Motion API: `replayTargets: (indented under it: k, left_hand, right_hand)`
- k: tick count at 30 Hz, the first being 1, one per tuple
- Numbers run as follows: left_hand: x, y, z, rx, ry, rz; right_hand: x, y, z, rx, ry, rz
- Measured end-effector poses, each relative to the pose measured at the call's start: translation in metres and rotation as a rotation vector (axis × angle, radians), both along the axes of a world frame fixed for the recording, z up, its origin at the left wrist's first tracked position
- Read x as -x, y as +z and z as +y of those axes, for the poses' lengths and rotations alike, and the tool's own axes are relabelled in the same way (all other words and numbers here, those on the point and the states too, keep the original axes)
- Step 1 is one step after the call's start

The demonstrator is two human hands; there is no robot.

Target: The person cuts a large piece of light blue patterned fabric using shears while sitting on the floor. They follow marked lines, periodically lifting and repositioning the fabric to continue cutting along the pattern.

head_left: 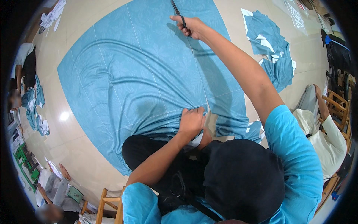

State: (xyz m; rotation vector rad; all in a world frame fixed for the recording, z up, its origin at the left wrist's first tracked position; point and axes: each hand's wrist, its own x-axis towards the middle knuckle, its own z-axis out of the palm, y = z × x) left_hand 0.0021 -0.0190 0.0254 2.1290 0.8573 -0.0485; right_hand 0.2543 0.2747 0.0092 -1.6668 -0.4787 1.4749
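Observation:
A large sheet of blue patterned fabric (100, 74) with white grid lines lies spread on the floor. My right hand (190, 27) holds black-handled scissors (176, 8) at the far part of the fabric, where a long line runs down toward me and opens into a slit near my left hand. My left hand (192, 121) grips the bunched near edge of the fabric beside that slit, and creases fan out from it across the sheet.
Blue-and-white fabric offcuts (266, 33) lie at the right, with more (35, 106) at the left. A tiled floor (74, 145) surrounds the sheet. Other people (320, 142) sit at both sides. Wooden stools (108, 201) stand at lower left and right (335, 112).

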Motion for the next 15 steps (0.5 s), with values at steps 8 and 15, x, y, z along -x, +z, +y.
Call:
replayTargets:
  k: [8,15]
  left_hand:
    - [-0.004,-0.005,0.006,0.014,-0.008,0.022]
    - [-0.004,-0.004,0.007,0.0,-0.017,0.019]
  right_hand:
    - [-0.003,0.009,0.02,-0.042,0.017,-0.007]
    - [-0.002,0.005,0.026,-0.039,-0.001,-0.043]
